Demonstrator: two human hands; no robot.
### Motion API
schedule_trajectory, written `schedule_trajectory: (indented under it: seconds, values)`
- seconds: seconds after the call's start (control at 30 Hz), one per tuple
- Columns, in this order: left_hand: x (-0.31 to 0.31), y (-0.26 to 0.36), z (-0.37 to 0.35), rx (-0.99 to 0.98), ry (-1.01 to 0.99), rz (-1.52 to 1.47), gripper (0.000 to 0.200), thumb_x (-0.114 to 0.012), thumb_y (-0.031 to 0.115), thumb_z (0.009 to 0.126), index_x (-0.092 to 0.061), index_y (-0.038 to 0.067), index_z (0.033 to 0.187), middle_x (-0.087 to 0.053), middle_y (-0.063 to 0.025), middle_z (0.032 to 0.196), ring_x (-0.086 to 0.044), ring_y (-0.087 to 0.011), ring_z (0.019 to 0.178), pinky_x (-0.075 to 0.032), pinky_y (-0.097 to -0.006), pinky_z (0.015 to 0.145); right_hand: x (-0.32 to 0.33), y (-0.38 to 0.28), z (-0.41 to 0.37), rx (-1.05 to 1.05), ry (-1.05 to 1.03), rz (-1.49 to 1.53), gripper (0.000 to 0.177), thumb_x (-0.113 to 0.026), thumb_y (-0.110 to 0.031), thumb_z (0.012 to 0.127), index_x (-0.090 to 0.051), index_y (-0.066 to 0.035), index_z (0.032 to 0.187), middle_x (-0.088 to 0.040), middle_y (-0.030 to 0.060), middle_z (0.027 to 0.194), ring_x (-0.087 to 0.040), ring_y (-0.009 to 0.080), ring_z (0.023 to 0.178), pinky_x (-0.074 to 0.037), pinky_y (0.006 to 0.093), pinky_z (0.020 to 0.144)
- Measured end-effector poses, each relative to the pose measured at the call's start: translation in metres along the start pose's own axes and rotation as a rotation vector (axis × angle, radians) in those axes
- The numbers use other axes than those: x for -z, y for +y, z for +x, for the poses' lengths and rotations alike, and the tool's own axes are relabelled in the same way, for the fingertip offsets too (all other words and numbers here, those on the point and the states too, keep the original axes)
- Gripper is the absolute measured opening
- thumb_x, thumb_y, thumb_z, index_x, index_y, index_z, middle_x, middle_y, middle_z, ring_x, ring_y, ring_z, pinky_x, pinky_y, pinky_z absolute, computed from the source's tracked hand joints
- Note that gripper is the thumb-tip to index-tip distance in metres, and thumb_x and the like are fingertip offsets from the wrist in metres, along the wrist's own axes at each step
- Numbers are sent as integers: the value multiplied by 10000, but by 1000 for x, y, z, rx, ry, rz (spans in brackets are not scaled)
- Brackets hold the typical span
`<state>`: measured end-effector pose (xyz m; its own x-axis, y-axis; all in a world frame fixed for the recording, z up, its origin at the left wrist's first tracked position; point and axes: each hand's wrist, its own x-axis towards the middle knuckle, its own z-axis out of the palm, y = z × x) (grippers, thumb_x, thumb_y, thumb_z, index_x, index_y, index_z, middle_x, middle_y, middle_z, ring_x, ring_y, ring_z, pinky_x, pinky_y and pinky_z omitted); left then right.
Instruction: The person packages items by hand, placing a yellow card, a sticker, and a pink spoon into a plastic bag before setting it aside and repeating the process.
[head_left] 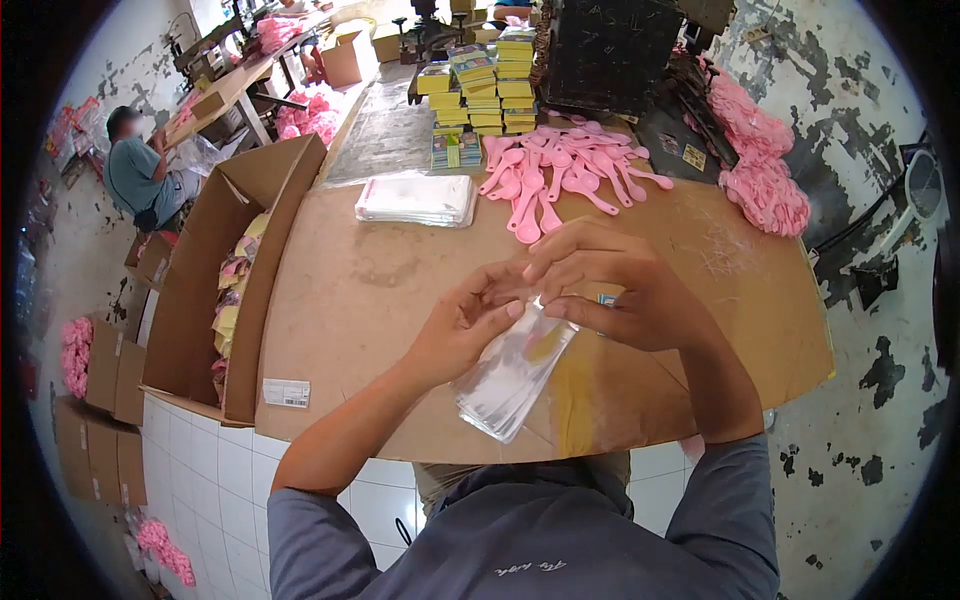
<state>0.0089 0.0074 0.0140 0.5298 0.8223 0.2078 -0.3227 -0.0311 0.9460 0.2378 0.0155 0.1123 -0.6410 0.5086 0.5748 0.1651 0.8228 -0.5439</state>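
Observation:
Clear plastic bags [510, 385] lie in a slightly fanned stack on the cardboard-covered table in front of me. My left hand [478, 318] is at the upper end of the stack, its thumb and bent fingers closed on a clear bag. From the other side my right hand [610, 285] curves over the same end, thumb on the plastic and fingertips close to my left fingers. How much film lies between the fingers is hard to see. A small blue printed piece [606, 300] shows partly behind my right hand.
Pink spoons [560, 170] lie heaped beyond my hands. Behind them rise stacks of yellow-edged printed packs [485, 90]. Another pile of clear bags [415, 200] lies at left, near a tall open carton [255, 300]. A person [145, 170] sits far left.

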Motion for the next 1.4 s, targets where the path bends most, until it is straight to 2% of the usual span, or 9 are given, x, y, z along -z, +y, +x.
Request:
schedule_trajectory:
  seconds: [0.1, 0.2, 0.3, 0.6, 0.7, 0.83, 1.1, 1.3, 1.4]
  values:
    - [0, 12, -4, -101, -28, 259, 436, -616, 82, 998, -531, 8, 1419, -590, -120, 1410, -536, -185, 1336, -410, -353, 1136, 8, -12, 1, -20, 67, -273, 117, -763, -60, 871, -717, -53, 979, -701, 86, 953, -670, 194, 864, -523, 335, 759]
    - [-3, 8, -11, -181, -34, 457, 478, -637, 58, 969, -518, 0, 1428, -613, -121, 1384, -552, -184, 1316, -406, -358, 1136, 7, -23, -1, -338, 43, -154, 129, -771, -88, 875, -715, -46, 983, -686, 79, 857, -642, 162, 739, -502, 304, 646]
    - [-7, 12, -12, -180, 12, 543, 452, -649, 41, 969, -545, -7, 1406, -656, -115, 1323, -599, -182, 1251, -439, -348, 1104, -2, -20, -2, -292, 132, -104, 143, -768, -87, 878, -709, -37, 998, -661, 74, 783, -612, 158, 663, -485, 289, 598]
    - [-16, 13, -9, -93, 175, 250, 304, -607, 29, 1023, -617, -29, 1322, -747, -132, 1120, -711, -161, 1046, -571, -270, 866, -21, 0, -6, -197, 295, -202, 195, -750, -46, 868, -694, -47, 1055, -671, 95, 976, -665, 211, 803, -519, 341, 660]
    - [-12, 9, -9, -89, 218, 294, 318, -616, 36, 1014, -625, -21, 1327, -763, -108, 1058, -705, -107, 967, -571, -254, 824, -24, 10, -7, 103, 346, -484, 226, -759, -49, 833, -688, -68, 1046, -652, 95, 1079, -653, 252, 951, -517, 387, 776]
    - [-11, 8, -10, -150, 236, 426, 351, -645, 43, 989, -620, -28, 1332, -778, -92, 959, -711, -83, 834, -576, -255, 708, -31, -1, -5, 119, 180, -682, 218, -756, -92, 803, -685, -64, 1008, -637, 93, 1106, -617, 263, 1064, -469, 406, 901]
    - [-12, 8, -13, -217, 176, 871, 415, -691, 1, 933, -606, -55, 1335, -778, -152, 937, -768, -176, 810, -602, -287, 725, -44, 16, -7, 250, 37, -941, 257, -703, -136, 777, -668, -1, 993, -634, 90, 1078, -611, 267, 1053, -447, 396, 924]
    - [-14, 12, -12, -141, 93, 745, 426, -679, 25, 953, -604, -16, 1370, -784, -131, 939, -740, -118, 804, -595, -277, 719, 0, 27, -10, -231, 142, -489, 258, -724, -128, 776, -661, -34, 1008, -646, 92, 1080, -605, 305, 1026, -457, 435, 902]
    - [-16, 14, -11, -88, 142, 631, 422, -676, 23, 955, -604, -17, 1370, -784, -131, 935, -714, -91, 806, -593, -272, 721, -18, 21, -21, 139, 191, -682, 254, -748, -134, 775, -664, -49, 999, -639, 82, 1060, -608, 279, 1003, -462, 432, 881]
